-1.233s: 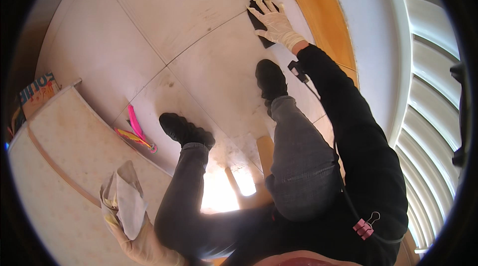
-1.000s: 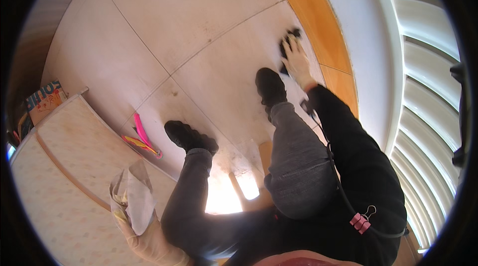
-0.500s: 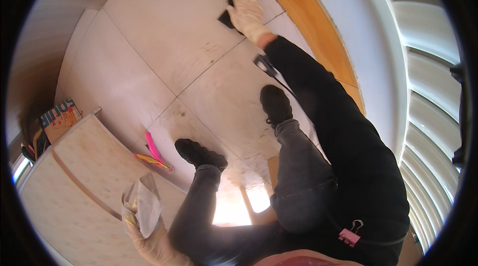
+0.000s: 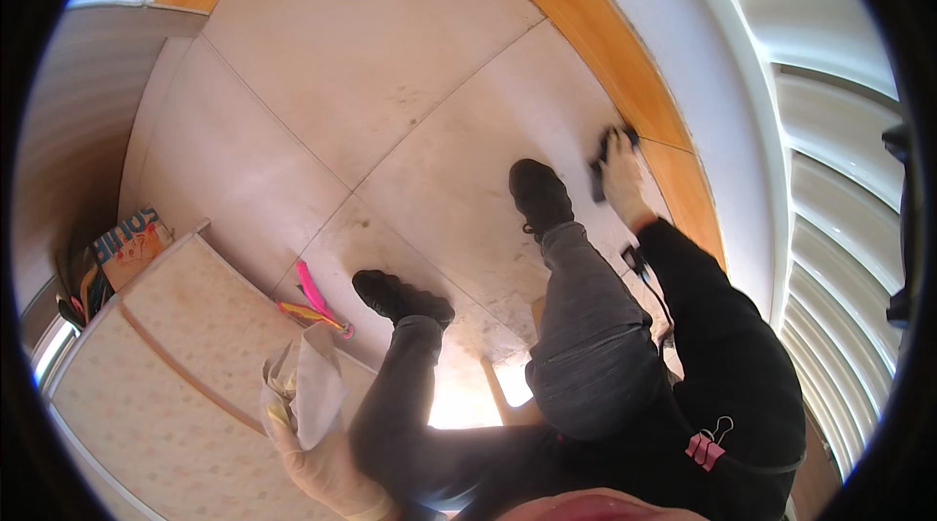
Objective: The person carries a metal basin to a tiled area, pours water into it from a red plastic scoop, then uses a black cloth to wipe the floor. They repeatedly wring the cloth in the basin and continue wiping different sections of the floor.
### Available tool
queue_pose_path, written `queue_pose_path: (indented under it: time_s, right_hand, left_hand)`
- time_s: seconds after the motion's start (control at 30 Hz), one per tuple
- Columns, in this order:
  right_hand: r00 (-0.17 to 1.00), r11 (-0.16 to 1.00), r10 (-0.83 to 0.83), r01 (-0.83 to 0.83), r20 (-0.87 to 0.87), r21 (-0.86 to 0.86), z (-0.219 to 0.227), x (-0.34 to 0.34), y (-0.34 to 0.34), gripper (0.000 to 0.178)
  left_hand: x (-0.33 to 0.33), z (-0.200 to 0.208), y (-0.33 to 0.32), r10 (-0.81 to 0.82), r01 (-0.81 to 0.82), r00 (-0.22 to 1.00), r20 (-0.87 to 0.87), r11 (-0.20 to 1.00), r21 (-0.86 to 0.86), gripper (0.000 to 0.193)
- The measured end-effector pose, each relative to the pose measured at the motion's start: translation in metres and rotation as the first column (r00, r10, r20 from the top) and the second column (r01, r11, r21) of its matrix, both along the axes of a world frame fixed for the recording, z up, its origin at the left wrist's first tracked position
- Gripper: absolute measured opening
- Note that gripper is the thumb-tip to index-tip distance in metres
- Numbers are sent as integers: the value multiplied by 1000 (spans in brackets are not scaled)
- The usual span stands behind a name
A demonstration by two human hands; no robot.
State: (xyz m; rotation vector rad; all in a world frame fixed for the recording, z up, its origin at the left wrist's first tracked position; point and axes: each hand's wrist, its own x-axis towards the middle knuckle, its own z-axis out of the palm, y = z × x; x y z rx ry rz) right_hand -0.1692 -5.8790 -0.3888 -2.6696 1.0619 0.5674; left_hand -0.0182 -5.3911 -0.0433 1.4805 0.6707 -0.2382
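Observation:
My right hand, in a pale translucent glove, presses a black cloth against the tiled floor, close to the orange border strip. Its fingers lie closed over the cloth, and parts of both are smeared by motion. At the lower left, my left hand wears a similar glove. It grips a crumpled whitish packet that gapes at the top; what is inside is hard to make out. Dark smudges mark the floor tiles between my shoes and farther ahead.
An orange strip runs along the white wall at the right. At the left stands a speckled cabinet, with a printed cardboard box behind it. A pink and yellow item lies beside the cabinet. My black shoes rest on the floor.
My right hand has swept the black cloth from the far floor back toward me and to the right, beside the orange strip. My left hand still holds the packet.

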Motion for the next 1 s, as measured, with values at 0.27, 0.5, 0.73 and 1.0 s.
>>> queue_pose_path:
  time_s: [0.27,0.5,0.73,1.0]
  right_hand:
    - [839,958,210,-278,501,65,32,29,-5,64]
    - [696,825,563,-440,446,-354,-30,323,-10,69]
    - [474,737,485,-674,735,-51,-44,343,148,58]
    - [12,-218,614,-959,790,183,-30,183,265,48]
  left_hand:
    - [0,2,9,272,-280,960,-69,940,-193,42]
    - [-1,0,18,381,-398,915,-133,907,-137,44]
    - [7,1,-5,327,-330,944,-49,935,-132,47]
    - [-5,4,11,418,-417,908,-33,908,29,52]
